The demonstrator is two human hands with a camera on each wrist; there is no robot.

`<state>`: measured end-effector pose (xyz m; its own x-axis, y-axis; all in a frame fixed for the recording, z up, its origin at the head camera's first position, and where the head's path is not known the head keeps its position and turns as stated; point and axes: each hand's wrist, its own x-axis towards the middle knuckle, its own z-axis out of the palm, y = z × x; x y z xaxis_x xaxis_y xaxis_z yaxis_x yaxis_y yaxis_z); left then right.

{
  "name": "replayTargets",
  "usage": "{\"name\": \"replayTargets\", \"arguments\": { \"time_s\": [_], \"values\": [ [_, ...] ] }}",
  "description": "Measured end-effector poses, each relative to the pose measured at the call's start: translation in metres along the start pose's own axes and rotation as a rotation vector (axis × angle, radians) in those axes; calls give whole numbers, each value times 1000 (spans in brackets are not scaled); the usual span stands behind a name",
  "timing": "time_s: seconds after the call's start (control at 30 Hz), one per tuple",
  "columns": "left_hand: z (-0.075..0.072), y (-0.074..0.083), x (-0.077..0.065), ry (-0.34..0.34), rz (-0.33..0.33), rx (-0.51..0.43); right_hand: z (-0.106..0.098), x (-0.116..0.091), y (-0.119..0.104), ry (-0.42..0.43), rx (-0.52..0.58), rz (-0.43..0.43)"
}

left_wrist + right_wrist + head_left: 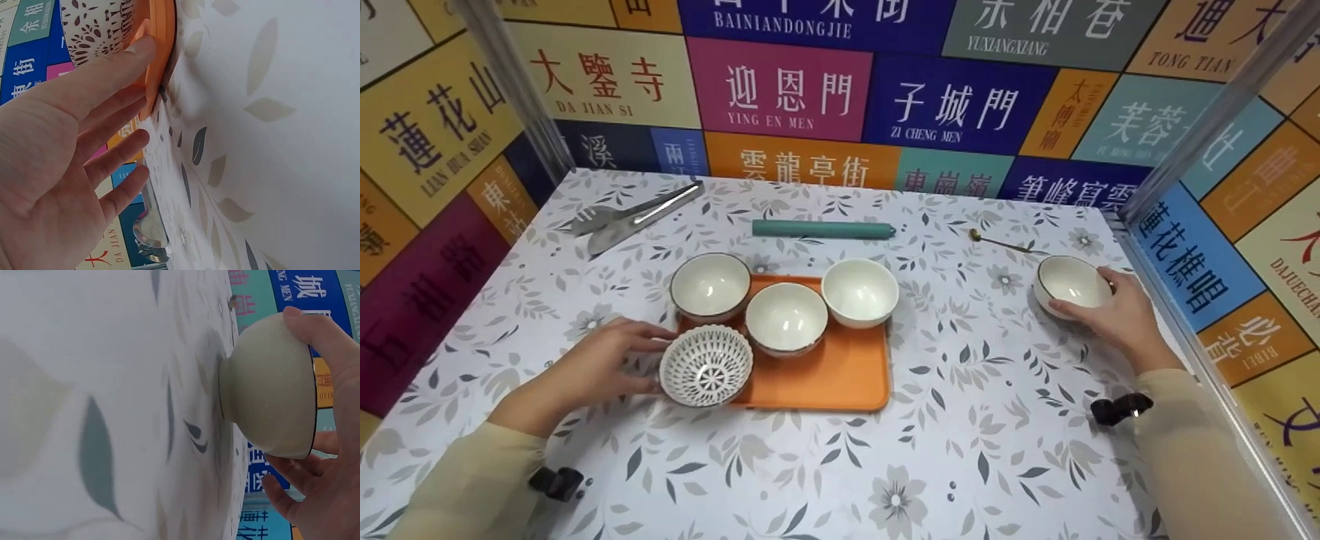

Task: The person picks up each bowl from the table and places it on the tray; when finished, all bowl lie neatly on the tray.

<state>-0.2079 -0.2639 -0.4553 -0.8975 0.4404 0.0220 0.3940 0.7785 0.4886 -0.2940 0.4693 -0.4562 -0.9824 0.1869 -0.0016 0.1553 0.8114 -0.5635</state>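
My right hand (1121,315) grips a small white bowl (1065,281) with a dark rim at the table's right side, thumb on one side and fingers on the other. In the right wrist view, this bowl (270,388) is upright, its foot at or just above the tablecloth. My left hand (600,364) is at the left edge of an orange tray (840,382), beside a bowl with a dark openwork-like pattern (706,367). In the left wrist view its fingers are spread and loosely bent, the thumb lying against the tray's edge (163,45); firm contact is unclear.
Three plain white bowls, left (710,285), middle (786,319) and right (860,292), stand on or over the tray. Behind them lie a green stick-shaped item (823,229), metal tongs (637,217) and a small gold-ended spoon (997,241). Printed panels (787,86) wall the table.
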Motion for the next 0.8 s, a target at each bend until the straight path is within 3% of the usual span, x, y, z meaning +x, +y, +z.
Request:
{"name": "replayTargets", "arguments": {
  "time_s": [0.23,0.47,0.8],
  "values": [
    [1,-4,1,13,38,6,14,-12,-22,16,-13,-92],
    [0,-4,-2,13,31,13,29,-29,-62,11,8,-211],
    [-2,1,-2,23,42,8,59,-60,-109,-43,77,-455]
  ]
}}
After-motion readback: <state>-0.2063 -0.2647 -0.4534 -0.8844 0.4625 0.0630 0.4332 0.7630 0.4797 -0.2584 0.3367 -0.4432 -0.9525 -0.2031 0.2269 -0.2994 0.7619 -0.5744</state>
